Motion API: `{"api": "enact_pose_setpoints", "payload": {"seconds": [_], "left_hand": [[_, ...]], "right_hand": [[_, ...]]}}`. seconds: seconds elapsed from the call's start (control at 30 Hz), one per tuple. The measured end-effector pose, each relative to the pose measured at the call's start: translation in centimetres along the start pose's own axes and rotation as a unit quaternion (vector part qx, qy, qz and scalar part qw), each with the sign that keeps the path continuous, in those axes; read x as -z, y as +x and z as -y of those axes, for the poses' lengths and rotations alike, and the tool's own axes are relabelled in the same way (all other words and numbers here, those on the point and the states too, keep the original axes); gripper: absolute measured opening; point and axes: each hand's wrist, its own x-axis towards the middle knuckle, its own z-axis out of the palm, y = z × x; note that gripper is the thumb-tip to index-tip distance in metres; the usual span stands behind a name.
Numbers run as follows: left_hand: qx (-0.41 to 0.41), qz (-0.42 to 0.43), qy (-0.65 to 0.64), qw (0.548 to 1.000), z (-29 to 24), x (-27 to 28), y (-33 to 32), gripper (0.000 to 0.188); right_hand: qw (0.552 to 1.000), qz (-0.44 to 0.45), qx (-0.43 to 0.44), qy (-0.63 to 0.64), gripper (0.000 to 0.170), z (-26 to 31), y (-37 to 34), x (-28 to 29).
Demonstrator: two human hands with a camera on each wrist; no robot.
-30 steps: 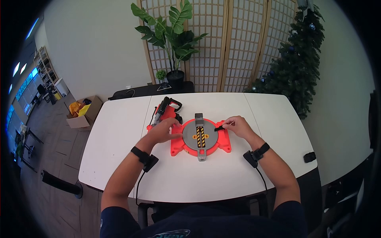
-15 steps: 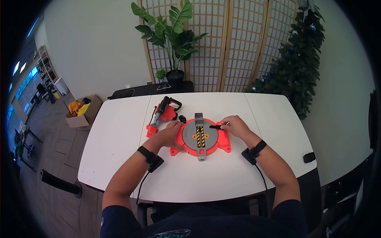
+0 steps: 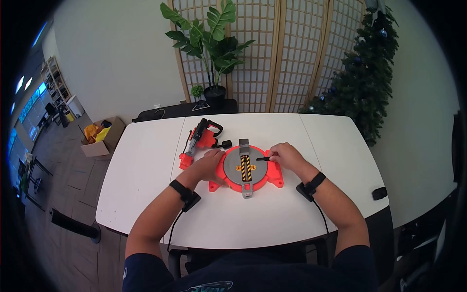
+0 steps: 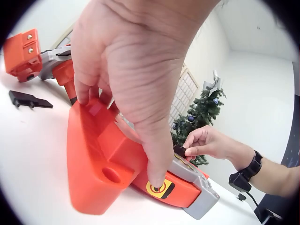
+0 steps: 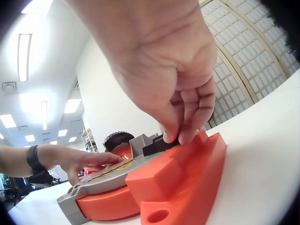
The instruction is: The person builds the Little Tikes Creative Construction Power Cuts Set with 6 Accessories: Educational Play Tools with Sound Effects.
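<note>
A red toy miter saw base [image 3: 275, 175] lies on the white table, topped by a grey round turntable [image 3: 231, 165] with a yellow-and-black striped strip. My left hand [image 3: 208, 165] grips its left side, thumb on the ring by a yellow sticker and fingers over the red wing. At the turntable's right edge my right hand [image 3: 288, 155] pinches a small black plastic piece [image 3: 262, 158] between thumb and fingertips, low over the disc. Another flat black piece [image 4: 30, 100] with pegs lies on the table in the left wrist view.
Behind my left hand lies a red and grey toy saw [image 3: 198, 136] with a black handle, a dark knob-like part [image 3: 226, 144] beside it. A small black object [image 3: 379, 193] sits at the table's right edge. An open cardboard box [image 3: 104, 138] stands on the floor at left.
My left hand has come down and right onto the base's left side. The black piece in my right hand has moved slightly left over the turntable. The dark knob-like part has shifted right.
</note>
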Motion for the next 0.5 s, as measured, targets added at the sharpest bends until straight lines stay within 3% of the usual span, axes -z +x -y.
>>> {"api": "enact_pose_setpoints", "payload": {"seconds": [0.5], "left_hand": [[0.010,0.006,0.020,1.000,-0.47,0.06,-0.18,0.122]], "right_hand": [[1.000,0.002,0.019,-0.020,0.009,-0.09,0.15,0.15]]}}
